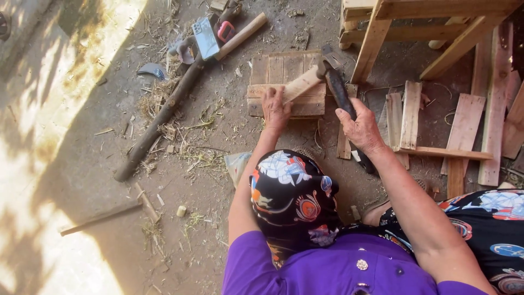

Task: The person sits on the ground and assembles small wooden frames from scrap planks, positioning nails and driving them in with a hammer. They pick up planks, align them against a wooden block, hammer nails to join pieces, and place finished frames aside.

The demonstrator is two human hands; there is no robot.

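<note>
Fingers clamped: left hand (275, 111) on wooden stick (302, 83), right hand (360, 128) on hammer (334, 76).
Stick end rests on slatted wooden board (273, 74), upper centre of frame, on the ground.

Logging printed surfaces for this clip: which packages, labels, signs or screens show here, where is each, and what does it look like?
Phone: lies on the ground at upper left, across a thick branch and beside a wooden handle; flat rectangle, pale blue-grey, back or screen side unclear.
Bag: lies on the ground just left of the left forearm; crumpled, pale, partly hidden, print not readable.
No signs or labels in view.
</note>
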